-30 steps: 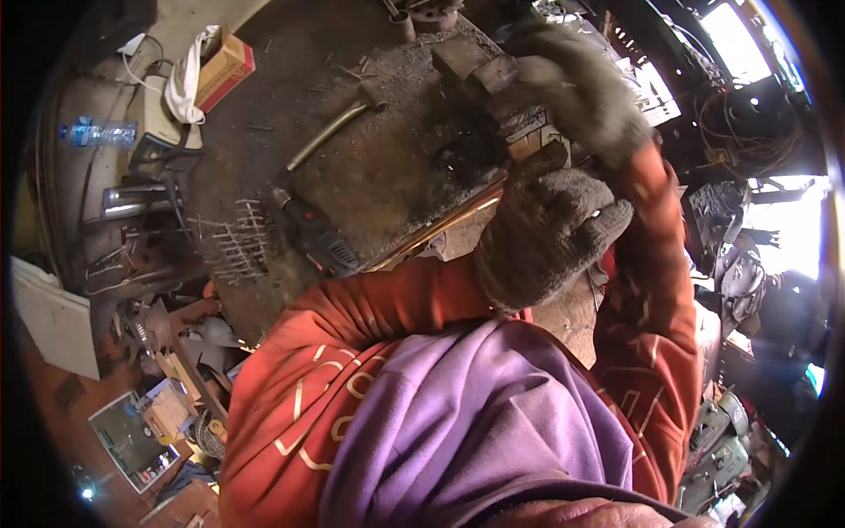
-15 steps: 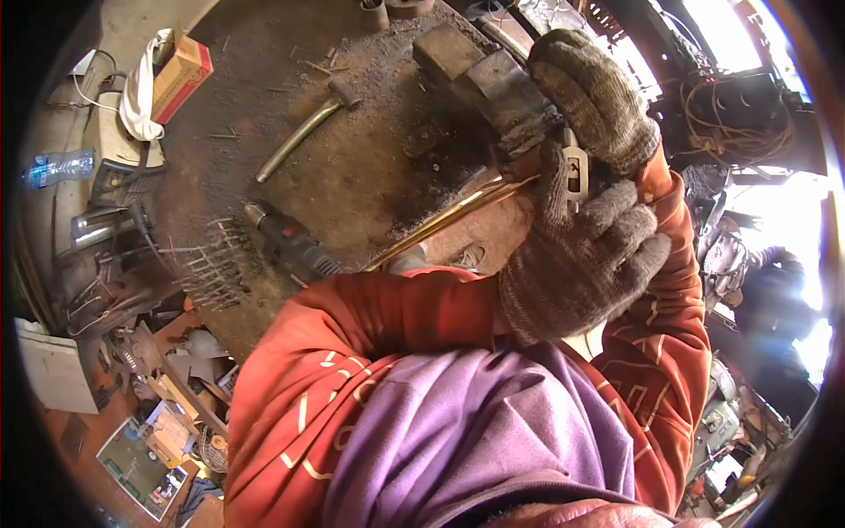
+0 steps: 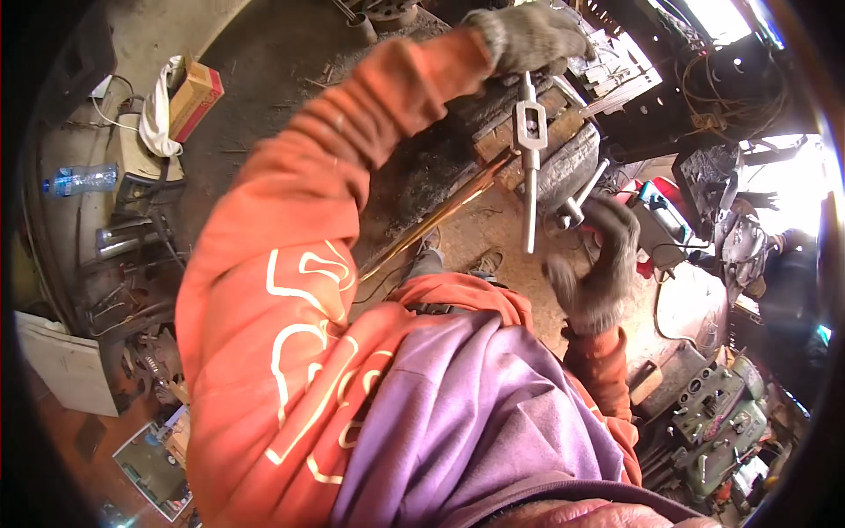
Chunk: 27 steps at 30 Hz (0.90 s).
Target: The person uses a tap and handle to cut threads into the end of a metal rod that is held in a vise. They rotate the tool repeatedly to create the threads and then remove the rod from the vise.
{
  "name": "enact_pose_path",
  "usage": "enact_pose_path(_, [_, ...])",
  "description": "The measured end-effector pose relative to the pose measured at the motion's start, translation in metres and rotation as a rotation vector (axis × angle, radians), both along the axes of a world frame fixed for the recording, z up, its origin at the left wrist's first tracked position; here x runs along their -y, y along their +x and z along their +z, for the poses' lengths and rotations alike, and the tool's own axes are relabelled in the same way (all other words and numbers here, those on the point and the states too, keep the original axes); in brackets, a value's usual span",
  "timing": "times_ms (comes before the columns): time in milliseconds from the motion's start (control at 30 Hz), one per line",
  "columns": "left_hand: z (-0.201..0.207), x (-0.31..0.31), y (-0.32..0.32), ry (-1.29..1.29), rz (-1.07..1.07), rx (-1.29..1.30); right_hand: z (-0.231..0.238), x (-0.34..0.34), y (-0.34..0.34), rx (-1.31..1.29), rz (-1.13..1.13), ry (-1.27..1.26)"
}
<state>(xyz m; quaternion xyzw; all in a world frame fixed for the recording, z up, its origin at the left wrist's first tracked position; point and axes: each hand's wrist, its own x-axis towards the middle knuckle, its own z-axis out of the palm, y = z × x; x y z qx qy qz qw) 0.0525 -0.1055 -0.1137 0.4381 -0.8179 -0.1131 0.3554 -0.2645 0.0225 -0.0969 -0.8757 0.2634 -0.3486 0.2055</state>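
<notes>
A grey metal tap wrench point(image 3: 532, 123), with a square window in its middle and a straight handle at each end, stands over the bench vise point(image 3: 568, 163). My gloved left hand point(image 3: 534, 40) is at the far end of the wrench, its fingers curled over that handle and partly hidden. The near handle points toward me, untouched. To the right, my gloved right hand point(image 3: 598, 264) is apart from the wrench, thumb and fingers spread, with nothing visible in it. Its fingertips are close to the vise's T-shaped screw handle point(image 3: 583, 198). What the wrench sits on cannot be made out.
The workbench point(image 3: 273, 97) has a shiny golden edge point(image 3: 431, 220). A cardboard box point(image 3: 195, 99) with white cloth and a plastic bottle point(image 3: 81, 179) lie at the left. Green-grey machinery point(image 3: 722, 422) stands at the lower right. Cables point(image 3: 722, 114) hang at the upper right.
My hands have uncrossed: the left has reached to the wrench's far end, the right has drawn back toward me and opened. The wrench shows fully now. My left sleeve covers the hammer and drill.
</notes>
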Motion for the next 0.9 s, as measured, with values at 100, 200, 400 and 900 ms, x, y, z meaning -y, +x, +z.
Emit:
enact_pose_path(100, [-0.001, 0.062, -0.045, 0.049, -0.081, 0.908, -0.069, 0.011, 0.029, 0.039, -0.279, 0.064])
enact_pose_path(200, [-0.001, 0.072, -0.071, 0.052, -0.09, 0.933, -0.079, 0.022, 0.045, 0.04, -0.338, 0.106])
enact_pose_path(400, [0.01, 0.069, -0.177, 0.252, -0.176, 0.886, -0.074, 0.014, 0.05, 0.041, -0.319, 0.107])
enact_pose_path(900, [-0.001, -0.162, -0.246, -0.267, 0.788, 0.094, 0.07, 0.109, 0.122, 0.056, 0.6, -0.169])
